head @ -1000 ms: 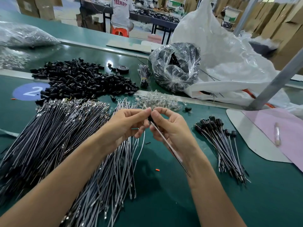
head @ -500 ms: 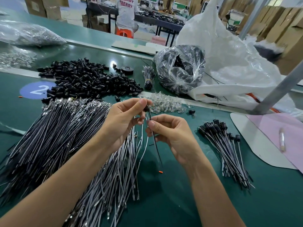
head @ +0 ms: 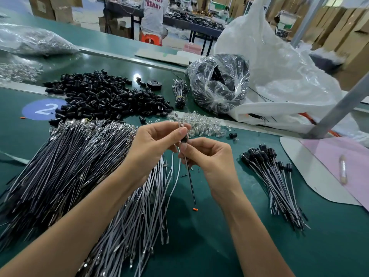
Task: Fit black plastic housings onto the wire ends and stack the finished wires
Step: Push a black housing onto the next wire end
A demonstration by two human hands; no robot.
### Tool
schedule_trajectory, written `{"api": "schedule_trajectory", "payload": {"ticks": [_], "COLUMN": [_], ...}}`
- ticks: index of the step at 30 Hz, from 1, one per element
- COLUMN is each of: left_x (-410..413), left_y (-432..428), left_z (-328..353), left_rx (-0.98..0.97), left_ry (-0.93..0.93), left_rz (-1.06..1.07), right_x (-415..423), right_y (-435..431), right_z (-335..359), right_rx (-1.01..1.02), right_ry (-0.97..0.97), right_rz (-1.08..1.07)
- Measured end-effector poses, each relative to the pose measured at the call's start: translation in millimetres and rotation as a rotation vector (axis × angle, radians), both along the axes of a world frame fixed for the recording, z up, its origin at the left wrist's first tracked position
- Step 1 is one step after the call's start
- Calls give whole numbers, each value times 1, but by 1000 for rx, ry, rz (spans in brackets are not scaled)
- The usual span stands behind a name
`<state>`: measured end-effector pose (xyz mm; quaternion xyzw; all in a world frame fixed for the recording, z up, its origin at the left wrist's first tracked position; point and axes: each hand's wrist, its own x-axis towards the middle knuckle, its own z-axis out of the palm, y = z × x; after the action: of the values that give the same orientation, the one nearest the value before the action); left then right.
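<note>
My left hand [head: 157, 140] pinches the metal end of a thin wire [head: 190, 180] above a small black housing [head: 184, 139] that sits on it. My right hand [head: 209, 158] pinches the same wire just below the housing, and the wire hangs down over the green table. A big spread of bare wires [head: 65, 170] lies at the left and under my left arm. Loose black housings [head: 107, 96] are heaped behind it. A small stack of finished wires [head: 275, 176] with black caps lies at the right.
Clear glassy parts [head: 201, 123] lie behind my hands, with one stray housing [head: 232, 135]. A tied wire bundle [head: 180, 93], a clear bag of black parts [head: 218, 84] and a large white bag [head: 279, 76] stand behind. A pink sheet [head: 343, 156] and a slanted metal post [head: 337, 108] are at the right.
The wire swung from slanting across my right palm to hanging nearly straight down. My left hand rose to the wire's top end, and my right hand dropped below the housing.
</note>
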<state>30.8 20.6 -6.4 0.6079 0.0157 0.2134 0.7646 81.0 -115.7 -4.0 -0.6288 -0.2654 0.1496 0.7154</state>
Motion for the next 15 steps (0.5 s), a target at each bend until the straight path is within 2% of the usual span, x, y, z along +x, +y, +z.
{"api": "schedule_trajectory", "payload": {"ticks": [7, 15], "left_x": [-3, -2], "left_y": [8, 12], "left_z": [8, 6], "left_rx": [-193, -250], "left_ry": [-42, -53], "left_rz": [113, 59], "right_x": [1, 0], "right_y": [1, 0], "right_z": [-2, 0], "right_rx": [-79, -81], "right_ry": [-55, -64], "right_rz": [-33, -17]}}
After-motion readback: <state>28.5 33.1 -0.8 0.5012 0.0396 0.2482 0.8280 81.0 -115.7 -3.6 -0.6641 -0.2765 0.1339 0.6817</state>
